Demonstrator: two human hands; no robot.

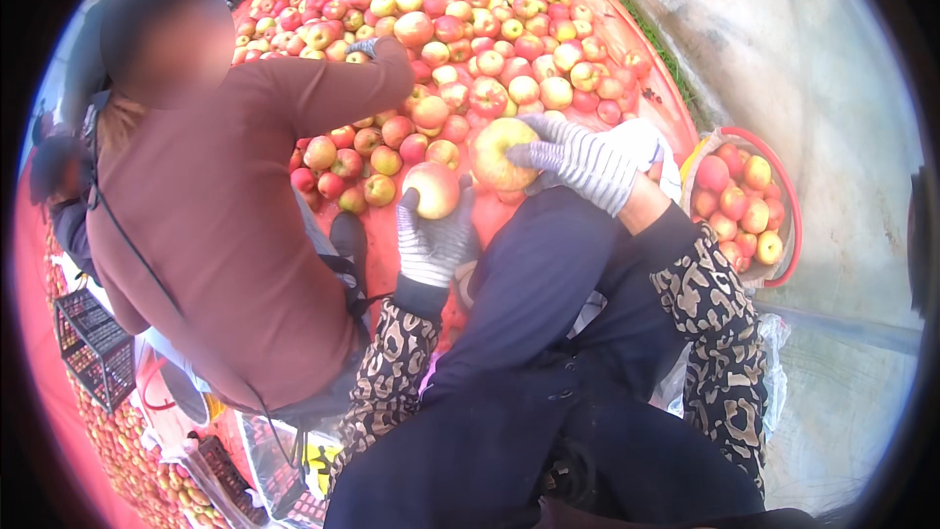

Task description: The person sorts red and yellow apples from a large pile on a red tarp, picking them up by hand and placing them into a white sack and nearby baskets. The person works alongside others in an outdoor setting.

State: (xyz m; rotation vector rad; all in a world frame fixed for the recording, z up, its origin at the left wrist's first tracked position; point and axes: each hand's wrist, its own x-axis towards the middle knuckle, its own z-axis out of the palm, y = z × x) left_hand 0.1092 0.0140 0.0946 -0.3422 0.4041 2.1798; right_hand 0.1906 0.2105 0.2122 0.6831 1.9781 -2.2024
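We hold one apple in each gloved hand, a little above our right knee. The fingers of our left hand are clamped round a pale yellow apple with a red blush, the thumb on its left side and other fingers on its right. Our right hand grips a larger yellow-red apple from the right, its thumb lying across the near face. The larger apple sits just beside the paler one, up and to its right, with a narrow gap showing between them. Both look nearly round, so we cannot make out a long axis. Beyond the two lies a broad heap of red and yellow apples, spread over a red sheet. Past our right wrist stands a round basket with a red rim, holding more apples; our right hand is clearly the nearer to it, our left well apart. At our left, a co-worker in a brown top reaches a gloved hand into the heap.
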